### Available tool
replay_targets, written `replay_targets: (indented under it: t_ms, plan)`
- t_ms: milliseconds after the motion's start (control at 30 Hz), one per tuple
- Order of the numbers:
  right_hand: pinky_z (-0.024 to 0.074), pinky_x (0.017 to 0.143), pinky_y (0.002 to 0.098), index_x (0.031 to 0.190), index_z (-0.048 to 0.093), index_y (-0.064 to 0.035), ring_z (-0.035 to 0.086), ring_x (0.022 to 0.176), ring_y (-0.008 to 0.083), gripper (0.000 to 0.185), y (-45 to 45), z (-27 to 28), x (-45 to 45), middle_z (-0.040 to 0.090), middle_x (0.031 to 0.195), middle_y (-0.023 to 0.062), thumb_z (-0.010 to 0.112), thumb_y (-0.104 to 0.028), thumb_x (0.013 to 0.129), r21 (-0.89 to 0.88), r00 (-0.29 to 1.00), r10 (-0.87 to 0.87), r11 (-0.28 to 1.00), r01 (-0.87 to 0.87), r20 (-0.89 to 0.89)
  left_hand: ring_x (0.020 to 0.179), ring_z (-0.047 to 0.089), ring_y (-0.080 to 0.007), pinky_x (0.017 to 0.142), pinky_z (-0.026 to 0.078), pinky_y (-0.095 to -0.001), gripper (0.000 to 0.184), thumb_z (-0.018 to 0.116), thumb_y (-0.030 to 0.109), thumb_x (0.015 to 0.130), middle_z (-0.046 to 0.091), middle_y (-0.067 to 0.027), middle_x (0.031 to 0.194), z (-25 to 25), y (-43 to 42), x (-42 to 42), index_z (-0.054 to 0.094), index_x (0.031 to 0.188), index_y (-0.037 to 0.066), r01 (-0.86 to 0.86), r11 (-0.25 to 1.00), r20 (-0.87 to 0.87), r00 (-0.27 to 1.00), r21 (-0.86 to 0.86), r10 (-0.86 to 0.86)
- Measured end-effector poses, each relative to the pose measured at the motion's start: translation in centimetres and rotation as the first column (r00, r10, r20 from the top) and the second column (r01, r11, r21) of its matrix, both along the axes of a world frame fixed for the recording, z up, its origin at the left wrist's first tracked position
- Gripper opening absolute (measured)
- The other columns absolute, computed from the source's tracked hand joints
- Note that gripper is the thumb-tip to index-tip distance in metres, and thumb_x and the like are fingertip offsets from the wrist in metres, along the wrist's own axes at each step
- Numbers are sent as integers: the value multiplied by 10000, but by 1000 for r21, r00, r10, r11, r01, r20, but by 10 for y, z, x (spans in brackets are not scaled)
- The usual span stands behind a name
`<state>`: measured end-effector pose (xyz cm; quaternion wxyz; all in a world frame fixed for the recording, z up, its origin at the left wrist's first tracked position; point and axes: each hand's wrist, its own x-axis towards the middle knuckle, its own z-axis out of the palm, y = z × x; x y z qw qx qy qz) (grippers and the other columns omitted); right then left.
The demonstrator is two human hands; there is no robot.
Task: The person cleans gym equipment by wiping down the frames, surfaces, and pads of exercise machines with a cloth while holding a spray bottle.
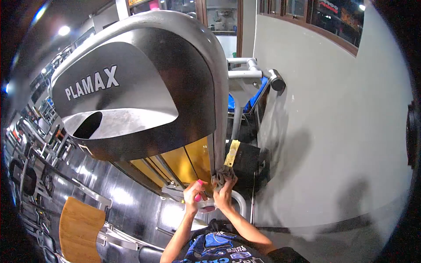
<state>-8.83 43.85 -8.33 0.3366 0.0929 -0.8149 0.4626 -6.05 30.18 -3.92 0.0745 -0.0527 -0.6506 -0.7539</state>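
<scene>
Low in the middle of the head view, my left hand (193,196) is wrapped round a pink object (198,197), whose top pokes out above the fingers. Just to its right, my right hand (224,193) grips a crumpled grey cloth (224,175) beside the silver frame edge of the gym machine (158,74). The machine's dark top cover bears the word PLAMAX. Yellow panels (198,158) show beneath the cover, behind metal rods. A yellow label strip (232,152) stands just above the cloth.
A grey wall (333,131) rises on the right. Behind the machine is a frame with a blue pad (258,94). At lower left sits a wooden-coloured board (82,230) on a pale frame. More gym equipment (26,175) fills the far left.
</scene>
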Motion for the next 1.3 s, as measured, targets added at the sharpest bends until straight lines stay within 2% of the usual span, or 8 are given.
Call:
replay_targets:
  t_ms: [167,400,700,933,1000,1067,1133,1300]
  plan:
    - [352,954,538,1100,577,-92,401,1151,443,408,8,67,-11,450,1193,246,754,-68,733,7,979,-51,999,53,-196,519,611,-177,527,449,-275,449,482,356,878,617,-96,819,12,1,6,646,987,-47,17,1000,19,1000,-12,-17]
    - [417,916,491,1062,611,-90,472,1111,412,391,16,7,2,538,1139,199,763,-61,703,86,988,125,989,-117,-94,528,607,-173,532,450,-275,404,504,327,876,623,-97,795,22,0,5,634,922,-53,15,1000,30,999,12,-15]
    - [387,959,452,1042,564,-18,520,1048,354,327,10,80,-24,561,1068,160,742,-111,784,-206,986,-96,976,67,-136,536,606,-176,537,465,-281,344,539,275,867,647,-120,844,33,-5,3,628,858,-57,46,999,-23,999,4,-46]
    - [365,1009,326,1241,533,10,518,1110,171,362,21,45,-40,577,1204,81,610,-153,926,-520,983,114,836,-174,-145,602,593,-141,563,470,-257,472,580,408,881,621,-133,1009,51,8,-15,636,923,-59,42,999,-88,995,2,-42]
    - [370,1001,296,1270,532,4,527,1108,140,381,31,44,-36,590,1197,57,604,-148,928,-782,916,400,580,-228,29,627,593,-138,583,471,-259,465,584,403,879,615,-134,1032,56,11,-21,637,937,-56,51,998,-113,992,-26,-53]
    - [382,992,271,1285,535,-7,530,1115,119,392,41,74,-36,599,1196,42,605,-151,927,-773,878,430,623,-119,211,653,594,-135,602,473,-261,459,587,397,876,609,-135,1056,66,14,-25,637,952,-53,62,997,-134,989,-55,-69]
    - [410,979,303,1261,552,-21,564,1090,166,439,44,104,-43,614,1192,65,648,-262,906,-659,922,384,706,-257,52,707,595,-159,640,475,-292,459,583,396,877,606,-133,1024,78,15,-24,634,966,-51,78,989,-123,988,-123,-94]
    - [374,1001,293,1232,570,-12,538,1114,157,352,30,140,-42,601,1212,66,614,-157,914,-594,970,231,770,-234,-82,736,581,-198,661,466,-328,405,595,357,865,606,-120,933,66,14,-36,633,981,-29,66,986,-222,970,-153,-99]
